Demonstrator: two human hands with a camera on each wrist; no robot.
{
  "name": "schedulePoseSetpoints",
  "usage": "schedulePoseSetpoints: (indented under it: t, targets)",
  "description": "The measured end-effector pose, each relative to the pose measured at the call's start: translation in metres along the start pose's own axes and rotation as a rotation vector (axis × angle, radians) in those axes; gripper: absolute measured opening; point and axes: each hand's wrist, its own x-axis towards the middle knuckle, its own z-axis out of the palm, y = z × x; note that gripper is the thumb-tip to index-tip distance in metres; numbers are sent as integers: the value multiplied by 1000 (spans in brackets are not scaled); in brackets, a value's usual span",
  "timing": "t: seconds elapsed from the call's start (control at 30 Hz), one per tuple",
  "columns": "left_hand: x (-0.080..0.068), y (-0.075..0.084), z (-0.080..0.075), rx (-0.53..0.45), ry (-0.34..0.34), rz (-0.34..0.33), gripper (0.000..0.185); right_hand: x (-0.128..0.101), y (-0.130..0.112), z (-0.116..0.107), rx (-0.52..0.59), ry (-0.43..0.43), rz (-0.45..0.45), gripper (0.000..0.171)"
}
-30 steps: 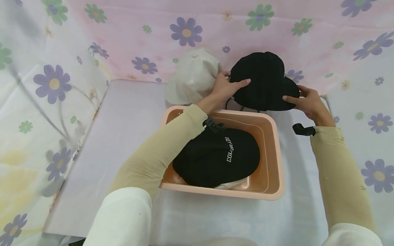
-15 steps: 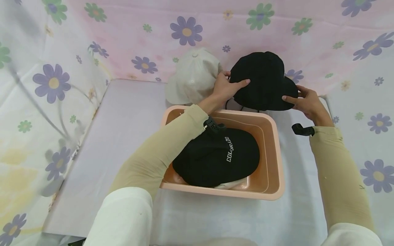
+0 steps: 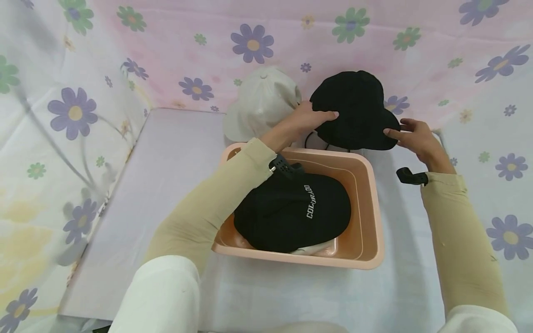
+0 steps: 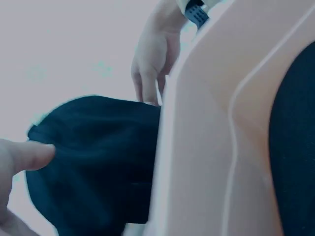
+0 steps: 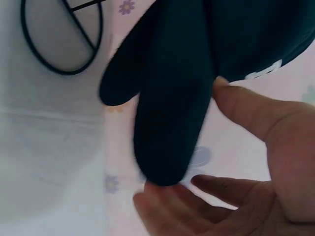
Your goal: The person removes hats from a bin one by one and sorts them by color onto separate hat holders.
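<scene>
At the back of the table, a black cap [image 3: 354,111] is raised between my two hands. My left hand [image 3: 306,118] grips its left side, thumb on the front and fingers hidden behind. The right hand [image 3: 418,138] holds the brim at the right; in the right wrist view the thumb lies along one edge and the fingers curl by the brim's tip [image 5: 165,162]. A white cap [image 3: 262,104] stands just left of my left hand. Below, another black cap [image 3: 287,217], lettered COLORADO, lies in a peach plastic bin [image 3: 376,231].
Thin black wire [image 5: 74,73] shows beneath the raised cap, looped in the right wrist view. Under the COLORADO cap a pale item [image 3: 312,249] peeks out. Flower-printed cloth walls [image 3: 200,60] enclose the table [image 3: 137,208] at back and sides.
The raised cap and its brim have shifted very slightly left. My left hand's fingers have slipped further behind the cap; the bin has barely moved.
</scene>
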Motion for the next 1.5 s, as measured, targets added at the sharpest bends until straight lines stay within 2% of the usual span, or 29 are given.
schedulePoseSetpoints:
  t: [0.13,0.27,0.37,0.47,0.53,0.63,0.77,0.93,1.07,1.2,1.33,1.5]
  targets:
    - [-14,11,-6,154,-38,-11,97,-11,-10,-5,-66,17,-26,92]
    - [-29,18,-12,288,-23,35,99,-22,-21,-8,-122,34,-60,90]
    - [-42,21,-18,326,-24,78,98,-31,-30,-9,-159,40,-82,89]
    - [-55,21,-25,362,-21,156,93,-41,-39,-9,-183,45,-114,87]
    - [-64,20,-31,439,-11,222,89,-49,-47,-7,-204,48,-137,86]
    - [-81,14,-41,612,52,313,81,-60,-60,-3,-246,46,-189,85]
    - [-106,2,-56,755,105,349,76,-78,-78,5,-308,39,-284,82]
    - [-137,-22,-75,794,81,383,73,-99,-95,23,-369,29,-420,78]
    - [-158,-46,-84,835,83,419,70,-115,-107,41,-396,10,-558,73]
    - [-176,-67,-85,909,119,416,69,-128,-119,60,-422,-47,-662,70]
    - [-191,-88,-82,991,163,393,69,-141,-130,81,-456,-150,-697,68]
    - [-205,-111,-78,1054,177,376,68,-157,-138,106,-542,-255,-767,67]
